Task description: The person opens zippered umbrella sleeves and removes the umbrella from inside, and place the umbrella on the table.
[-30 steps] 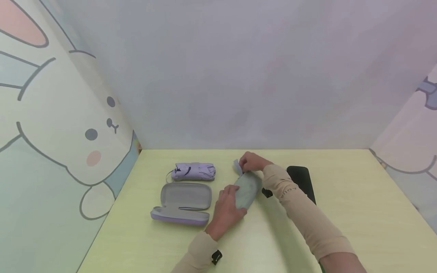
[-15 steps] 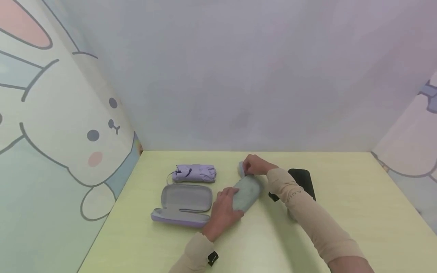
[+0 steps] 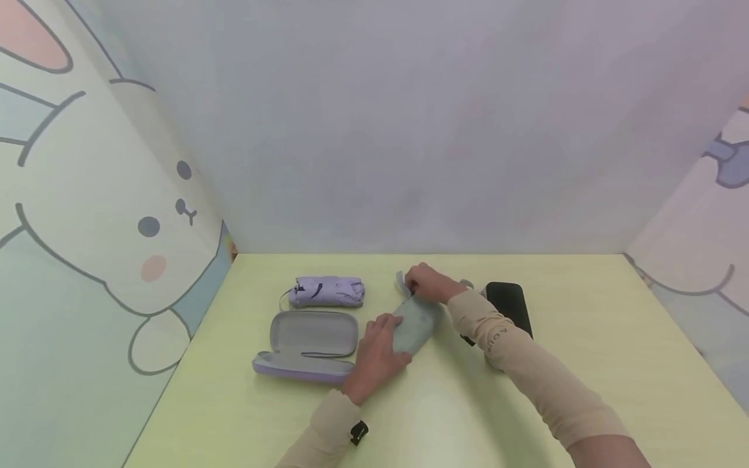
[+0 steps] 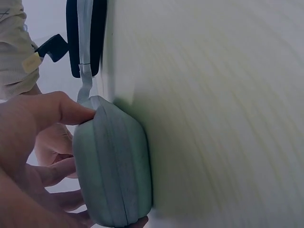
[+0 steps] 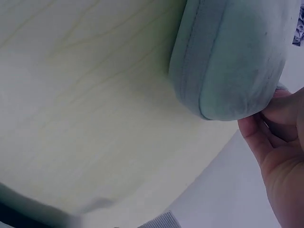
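A grey-green soft case (image 3: 413, 327) with rounded ends lies near the middle of the table. My left hand (image 3: 377, 354) grips its near end, thumb on one side and fingers on the other. At the far end my right hand (image 3: 430, 283) has its thumb and fingers pinched together against the case, beside a short grey strap (image 3: 401, 282). What exactly sits between those fingertips is mostly hidden. A seam band runs round the side of the case (image 4: 116, 166) in the left wrist view. In the right wrist view the case (image 5: 237, 61) meets the right fingertips (image 5: 251, 135).
An open lavender hard case (image 3: 314, 333) with grey lining lies left of the hands. Behind it is a folded lavender umbrella (image 3: 328, 292) with a wrist cord. A black-topped object (image 3: 508, 305) lies right, partly behind the right sleeve. A wall (image 3: 433, 162) rises behind the table.
The head view has shifted slightly. My left hand and the case have edged left. My right hand moved a little right, then back left, staying at the case's far end.
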Motion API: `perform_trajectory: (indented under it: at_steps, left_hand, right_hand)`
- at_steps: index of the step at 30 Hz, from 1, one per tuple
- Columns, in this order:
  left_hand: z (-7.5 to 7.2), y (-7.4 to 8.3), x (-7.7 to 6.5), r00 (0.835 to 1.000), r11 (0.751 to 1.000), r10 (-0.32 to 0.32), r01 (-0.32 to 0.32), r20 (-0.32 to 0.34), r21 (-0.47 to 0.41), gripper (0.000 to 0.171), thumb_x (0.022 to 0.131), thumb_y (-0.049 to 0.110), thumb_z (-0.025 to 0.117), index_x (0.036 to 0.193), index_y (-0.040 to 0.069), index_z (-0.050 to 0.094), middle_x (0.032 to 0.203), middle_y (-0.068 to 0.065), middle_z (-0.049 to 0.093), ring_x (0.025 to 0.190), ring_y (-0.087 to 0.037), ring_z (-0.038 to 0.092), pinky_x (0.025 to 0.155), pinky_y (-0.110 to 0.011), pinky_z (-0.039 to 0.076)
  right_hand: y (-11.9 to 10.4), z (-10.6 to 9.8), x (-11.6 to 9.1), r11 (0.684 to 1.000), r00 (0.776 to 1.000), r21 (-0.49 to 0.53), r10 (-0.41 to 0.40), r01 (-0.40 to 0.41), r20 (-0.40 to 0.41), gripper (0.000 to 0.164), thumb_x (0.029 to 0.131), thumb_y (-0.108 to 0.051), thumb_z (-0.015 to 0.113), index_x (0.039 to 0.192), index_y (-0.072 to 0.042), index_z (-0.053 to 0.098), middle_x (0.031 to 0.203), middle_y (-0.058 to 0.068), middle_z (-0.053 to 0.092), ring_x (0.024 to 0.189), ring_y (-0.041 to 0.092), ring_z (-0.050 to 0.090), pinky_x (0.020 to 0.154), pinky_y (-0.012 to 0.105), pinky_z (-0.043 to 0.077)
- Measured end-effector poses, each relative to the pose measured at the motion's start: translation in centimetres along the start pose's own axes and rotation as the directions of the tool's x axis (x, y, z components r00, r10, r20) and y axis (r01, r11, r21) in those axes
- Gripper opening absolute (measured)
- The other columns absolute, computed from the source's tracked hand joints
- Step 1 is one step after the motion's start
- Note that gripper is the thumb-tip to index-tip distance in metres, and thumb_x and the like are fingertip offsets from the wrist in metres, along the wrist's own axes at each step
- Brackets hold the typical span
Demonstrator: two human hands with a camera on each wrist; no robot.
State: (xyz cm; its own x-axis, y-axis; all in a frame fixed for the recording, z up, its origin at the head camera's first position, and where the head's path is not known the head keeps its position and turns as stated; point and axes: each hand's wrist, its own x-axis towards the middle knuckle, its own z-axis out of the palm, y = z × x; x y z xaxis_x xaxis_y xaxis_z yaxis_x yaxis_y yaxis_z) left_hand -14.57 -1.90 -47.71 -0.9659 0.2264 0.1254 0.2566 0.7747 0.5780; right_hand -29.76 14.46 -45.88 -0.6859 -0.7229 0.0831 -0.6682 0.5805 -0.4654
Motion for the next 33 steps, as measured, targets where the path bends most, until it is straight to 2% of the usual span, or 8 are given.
perform_trajectory:
  at_steps: [3, 6, 10, 13, 19, 25, 28, 33]
  left_hand:
    - [0.0, 0.0, 0.1, 1.0, 1.0, 0.002, -0.001, 0.011, -0.002, 0.064, 0.068, 0.02, 0.075, 0.126, 0.004, 0.055, 0.123, -0.01, 0.053, 0.104, -0.028, 0.049, 0.076, -0.041, 0.046]
    - [0.0, 0.0, 0.2, 1.0, 1.0, 0.006, -0.006, 0.019, 0.006, 0.063, 0.068, 0.02, 0.075, 0.126, 0.004, 0.055, 0.124, -0.011, 0.052, 0.105, -0.029, 0.049, 0.076, -0.041, 0.046]
    - [-0.1, 0.1, 0.2, 1.0, 1.0, 0.012, -0.013, 0.018, 0.023, 0.064, 0.068, 0.02, 0.075, 0.126, 0.004, 0.055, 0.124, -0.012, 0.052, 0.104, -0.029, 0.049, 0.075, -0.041, 0.046]
    - [-0.2, 0.2, 0.1, 1.0, 0.999, 0.016, -0.017, 0.011, 0.031, 0.064, 0.067, 0.02, 0.075, 0.126, 0.004, 0.055, 0.124, -0.013, 0.052, 0.103, -0.03, 0.049, 0.076, -0.041, 0.046]
    - [-0.2, 0.1, 0.0, 1.0, 0.999, 0.017, -0.017, 0.002, 0.029, 0.063, 0.067, 0.02, 0.074, 0.125, 0.004, 0.056, 0.125, -0.013, 0.052, 0.103, -0.03, 0.049, 0.075, -0.041, 0.046]
    - [-0.3, 0.0, -0.1, 1.0, 1.0, 0.007, -0.008, 0.014, 0.024, 0.063, 0.069, 0.021, 0.074, 0.127, 0.005, 0.055, 0.127, -0.013, 0.051, 0.105, -0.03, 0.048, 0.074, -0.043, 0.046]
    - [-0.3, 0.0, -0.1, 1.0, 1.0, 0.007, -0.007, 0.019, 0.027, 0.063, 0.069, 0.021, 0.075, 0.127, 0.005, 0.055, 0.127, -0.013, 0.051, 0.105, -0.03, 0.048, 0.073, -0.044, 0.046]
    - [-0.3, 0.1, -0.1, 0.999, 1.0, 0.005, -0.006, 0.039, 0.023, 0.063, 0.07, 0.021, 0.075, 0.127, 0.005, 0.055, 0.128, -0.014, 0.05, 0.107, -0.031, 0.047, 0.074, -0.045, 0.046]
  right_hand:
    - [0.9, 0.2, 0.0, 0.999, 0.999, 0.043, -0.006, 0.008, -0.034, 0.027, 0.073, 0.019, 0.051, 0.07, 0.0, 0.069, 0.062, 0.0, 0.053, 0.057, 0.011, 0.038, 0.057, 0.025, 0.037]
    - [2.0, 0.2, -0.1, 0.991, 0.999, 0.131, 0.029, -0.024, -0.04, 0.021, 0.075, 0.015, 0.058, 0.077, -0.001, 0.072, 0.07, 0.002, 0.064, 0.062, 0.01, 0.052, 0.061, 0.025, 0.045]
    - [2.3, -0.6, -0.2, 0.954, 0.993, 0.277, 0.119, -0.116, 0.009, 0.013, 0.076, 0.009, 0.067, 0.083, 0.001, 0.074, 0.08, 0.007, 0.07, 0.073, 0.013, 0.064, 0.068, 0.028, 0.051]
    - [2.0, -1.1, -0.2, 0.933, 0.987, 0.322, 0.157, -0.158, 0.029, 0.013, 0.074, 0.01, 0.068, 0.083, 0.003, 0.073, 0.078, 0.007, 0.07, 0.071, 0.011, 0.062, 0.066, 0.028, 0.051]
    - [1.5, -1.1, 0.3, 0.95, 0.983, 0.253, 0.177, -0.181, 0.04, 0.009, 0.073, 0.009, 0.069, 0.077, 0.002, 0.072, 0.071, 0.001, 0.067, 0.066, 0.011, 0.057, 0.063, 0.026, 0.047]
    - [1.4, -1.1, 0.6, 0.95, 0.956, 0.163, 0.239, -0.267, 0.17, 0.015, 0.083, 0.003, 0.059, 0.074, -0.005, 0.068, 0.072, -0.001, 0.059, 0.062, 0.011, 0.049, 0.056, 0.025, 0.041]
    - [1.6, -1.1, 0.5, 0.938, 0.937, 0.172, 0.257, -0.301, 0.238, 0.021, 0.088, 0.0, 0.054, 0.07, -0.008, 0.062, 0.07, -0.001, 0.053, 0.057, 0.011, 0.046, 0.052, 0.024, 0.039]
    - [1.9, -1.0, 0.4, 0.932, 0.931, 0.191, 0.254, -0.308, 0.263, 0.025, 0.086, 0.001, 0.051, 0.064, -0.01, 0.057, 0.062, -0.003, 0.046, 0.053, 0.01, 0.042, 0.051, 0.024, 0.037]
